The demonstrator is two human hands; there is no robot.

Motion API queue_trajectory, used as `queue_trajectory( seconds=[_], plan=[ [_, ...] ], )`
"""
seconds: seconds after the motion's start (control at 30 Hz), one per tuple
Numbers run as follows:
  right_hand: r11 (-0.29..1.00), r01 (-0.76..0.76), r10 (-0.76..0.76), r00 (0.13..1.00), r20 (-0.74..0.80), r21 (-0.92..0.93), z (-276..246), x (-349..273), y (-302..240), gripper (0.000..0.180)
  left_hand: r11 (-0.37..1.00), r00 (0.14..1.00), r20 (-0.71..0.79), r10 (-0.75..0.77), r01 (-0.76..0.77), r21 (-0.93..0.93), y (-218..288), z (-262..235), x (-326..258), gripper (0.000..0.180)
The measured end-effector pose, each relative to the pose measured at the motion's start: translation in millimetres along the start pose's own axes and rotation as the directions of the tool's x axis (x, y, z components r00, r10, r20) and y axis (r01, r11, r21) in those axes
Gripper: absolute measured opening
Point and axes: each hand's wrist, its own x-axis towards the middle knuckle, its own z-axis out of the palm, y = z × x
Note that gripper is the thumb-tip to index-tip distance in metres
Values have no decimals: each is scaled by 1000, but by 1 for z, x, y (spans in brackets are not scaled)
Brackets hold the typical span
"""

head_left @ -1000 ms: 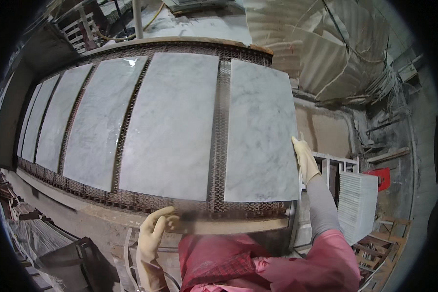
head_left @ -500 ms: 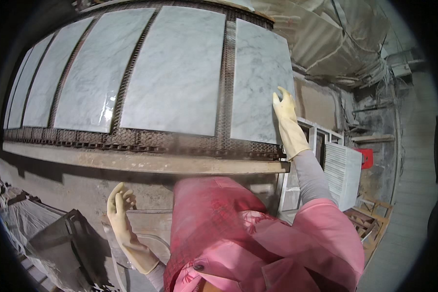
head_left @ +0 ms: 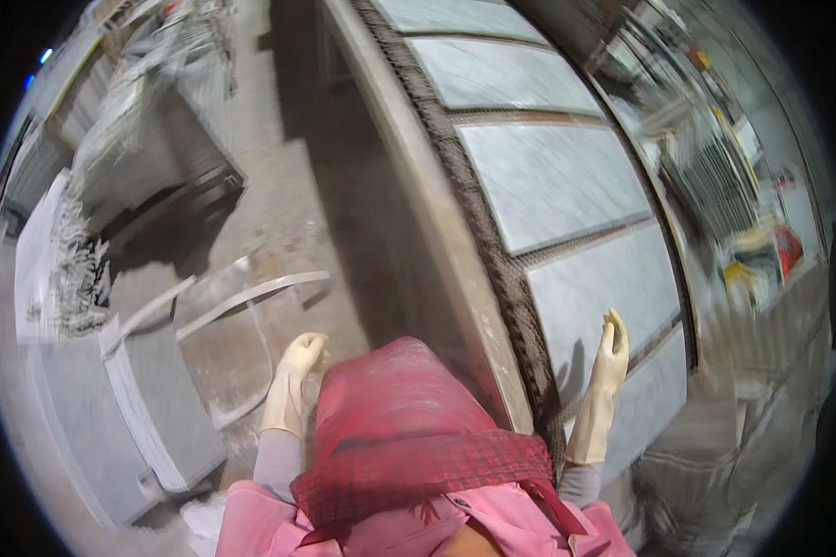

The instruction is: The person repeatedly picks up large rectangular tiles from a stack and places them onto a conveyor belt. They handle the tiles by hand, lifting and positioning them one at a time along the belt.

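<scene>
Both my hands wear pale yellow rubber gloves. My right hand (head_left: 613,353) is raised over the near part of a row of white-grey marble slabs, its fingers stretched and nothing held. Its shadow falls on the slab (head_left: 594,297) beside it, so it looks apart from the stone. Another slab (head_left: 655,395) lies nearer me, partly behind my forearm. On the left, my left hand (head_left: 304,357) hangs over the floor with loosely bent fingers and nothing seen in it. The slabs rest on a dark mesh conveyor (head_left: 492,251).
A pale rail (head_left: 437,213) edges the conveyor's left side. Stacked grey slabs (head_left: 163,408) and a curved pale strip (head_left: 251,302) are at left. A plastic-wrapped pile (head_left: 172,121) stands farther off. Racked panels (head_left: 715,176) line the far right, blurred.
My view has swung left, so the conveyor now runs away from me on the right. My right hand has come off the end slab's edge. My left hand stays low, empty.
</scene>
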Motion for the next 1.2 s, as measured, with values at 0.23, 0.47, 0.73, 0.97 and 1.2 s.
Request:
queue_trajectory(
  seconds=[0.23, 0.47, 0.73, 0.97, 1.2],
  plan=[
    [907, 375, -420, 831, 365, 190, 144, 14, -92, 32, 736, 848, -314, -426, 123, -665, -163, -60, 0, 44],
    [649, 700, -701, 397, 593, 298, 251, -5, -169, 33, 584, 825, -323, -465, 12, -811, -178, -44, 5, 36],
    [506, 739, -711, 65, 700, 445, 399, 4, -229, 33, 550, 831, -296, -471, 15, -835, -94, -29, 39, 35],
    [620, 667, -542, -18, 840, 414, 538, 50, -278, 28, 424, 757, -243, -606, 50, -904, -27, -72, 97, 43],
    [607, 711, -424, -88, 901, 355, 632, 96, -346, 29, 672, 722, -402, -563, 117, -731, 47, -139, 177, 33]
  ],
)
